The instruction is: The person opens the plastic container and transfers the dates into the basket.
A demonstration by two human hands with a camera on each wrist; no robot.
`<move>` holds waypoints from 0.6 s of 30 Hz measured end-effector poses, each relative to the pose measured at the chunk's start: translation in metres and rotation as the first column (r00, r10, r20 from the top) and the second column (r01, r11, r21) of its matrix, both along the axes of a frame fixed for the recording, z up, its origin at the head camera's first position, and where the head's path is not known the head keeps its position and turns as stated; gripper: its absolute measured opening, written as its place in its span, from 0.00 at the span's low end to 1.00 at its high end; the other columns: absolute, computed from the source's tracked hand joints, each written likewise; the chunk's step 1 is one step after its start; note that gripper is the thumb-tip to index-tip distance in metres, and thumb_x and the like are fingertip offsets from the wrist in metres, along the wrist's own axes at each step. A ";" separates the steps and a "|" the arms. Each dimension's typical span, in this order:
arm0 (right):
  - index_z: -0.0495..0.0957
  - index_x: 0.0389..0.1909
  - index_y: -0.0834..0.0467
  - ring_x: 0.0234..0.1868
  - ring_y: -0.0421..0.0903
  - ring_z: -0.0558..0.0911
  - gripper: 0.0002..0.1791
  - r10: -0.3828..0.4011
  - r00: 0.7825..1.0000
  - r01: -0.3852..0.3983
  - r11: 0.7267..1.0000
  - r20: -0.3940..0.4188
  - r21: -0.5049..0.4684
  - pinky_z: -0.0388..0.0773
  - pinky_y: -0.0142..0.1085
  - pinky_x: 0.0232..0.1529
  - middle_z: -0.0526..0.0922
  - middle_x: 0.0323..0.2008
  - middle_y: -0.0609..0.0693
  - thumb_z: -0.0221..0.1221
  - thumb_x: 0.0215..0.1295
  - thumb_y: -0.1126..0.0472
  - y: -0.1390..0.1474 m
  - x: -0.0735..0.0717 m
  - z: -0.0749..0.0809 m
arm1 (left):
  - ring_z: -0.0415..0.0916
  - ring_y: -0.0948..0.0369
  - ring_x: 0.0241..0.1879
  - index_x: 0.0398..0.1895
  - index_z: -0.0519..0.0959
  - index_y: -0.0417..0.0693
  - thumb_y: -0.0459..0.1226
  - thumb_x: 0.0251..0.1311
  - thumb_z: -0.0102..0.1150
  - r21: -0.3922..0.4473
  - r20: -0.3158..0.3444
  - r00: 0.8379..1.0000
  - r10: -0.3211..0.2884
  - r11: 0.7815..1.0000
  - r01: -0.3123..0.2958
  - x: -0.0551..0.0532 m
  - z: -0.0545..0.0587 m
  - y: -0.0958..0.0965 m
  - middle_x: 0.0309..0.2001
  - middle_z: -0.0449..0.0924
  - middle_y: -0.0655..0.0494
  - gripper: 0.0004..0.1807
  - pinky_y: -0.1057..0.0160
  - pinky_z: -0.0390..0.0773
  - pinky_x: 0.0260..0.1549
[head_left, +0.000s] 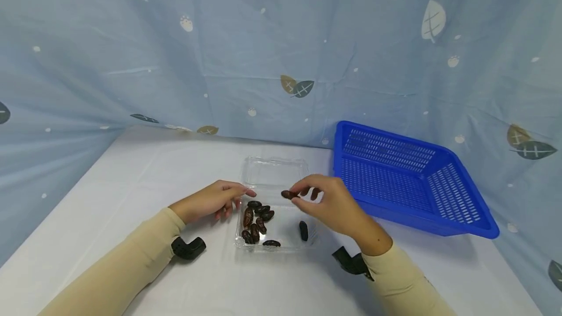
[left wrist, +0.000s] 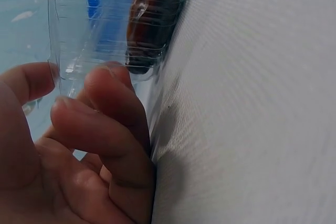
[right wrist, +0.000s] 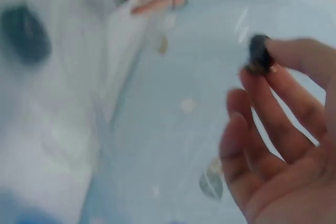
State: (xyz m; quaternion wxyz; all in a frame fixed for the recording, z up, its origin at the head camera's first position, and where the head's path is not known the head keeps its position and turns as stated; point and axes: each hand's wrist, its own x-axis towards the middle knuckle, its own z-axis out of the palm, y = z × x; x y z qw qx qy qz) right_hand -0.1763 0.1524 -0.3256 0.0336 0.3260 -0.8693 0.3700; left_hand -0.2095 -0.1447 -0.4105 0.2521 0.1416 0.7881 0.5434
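Note:
In the head view my right hand (head_left: 327,201) pinches a brown date (head_left: 288,194) between thumb and fingertips, above a clear plastic container (head_left: 281,213). The right wrist view shows the same date (right wrist: 259,55) at the fingertips, blurred. My left hand (head_left: 215,201) rests at the container's left side, one finger reaching to the rim and the others loosely bent beside the wall. Several dates (head_left: 248,217) lie together in the container's left half. One date (head_left: 271,243) sits along the near wall and a darker one (head_left: 304,230) toward the right. The hinged lid (head_left: 275,172) lies folded back.
A blue slotted basket (head_left: 412,179) stands behind and to the right of the container. White cloth (head_left: 153,169) covers the table, and a blue leaf-print curtain (head_left: 246,38) hangs behind it. Black camera mounts (head_left: 189,248) sit at both wrists.

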 end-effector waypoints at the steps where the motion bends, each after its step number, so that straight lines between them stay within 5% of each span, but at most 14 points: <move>1: 0.86 0.41 0.56 0.37 0.46 0.82 0.09 -0.044 0.999 0.044 0.999 -0.029 -0.020 0.82 0.34 0.36 0.87 0.37 0.47 0.69 0.60 0.67 0.006 -0.002 0.005 | 0.70 0.62 0.21 0.61 0.80 0.52 0.51 0.78 0.42 0.002 0.001 1.000 0.003 1.000 -0.003 0.000 0.001 0.000 0.38 0.74 0.50 0.23 0.68 0.70 0.16; 9: 0.84 0.49 0.59 0.37 0.48 0.83 0.12 -0.369 0.917 0.376 0.926 -0.150 0.017 0.79 0.28 0.33 0.87 0.40 0.56 0.66 0.65 0.64 0.067 -0.033 0.023 | 0.73 0.62 0.23 0.61 0.79 0.49 0.48 0.78 0.42 0.019 -0.003 1.000 -0.004 1.000 0.004 0.001 -0.001 0.000 0.36 0.74 0.50 0.22 0.68 0.71 0.17; 18: 0.83 0.49 0.62 0.45 0.57 0.83 0.11 -0.465 0.885 0.458 0.863 -0.017 0.215 0.82 0.43 0.38 0.86 0.47 0.61 0.60 0.71 0.63 0.113 -0.059 0.005 | 0.74 0.61 0.22 0.61 0.79 0.47 0.48 0.78 0.41 0.025 -0.011 1.000 -0.002 1.000 0.003 0.002 -0.003 0.000 0.35 0.74 0.49 0.23 0.68 0.73 0.18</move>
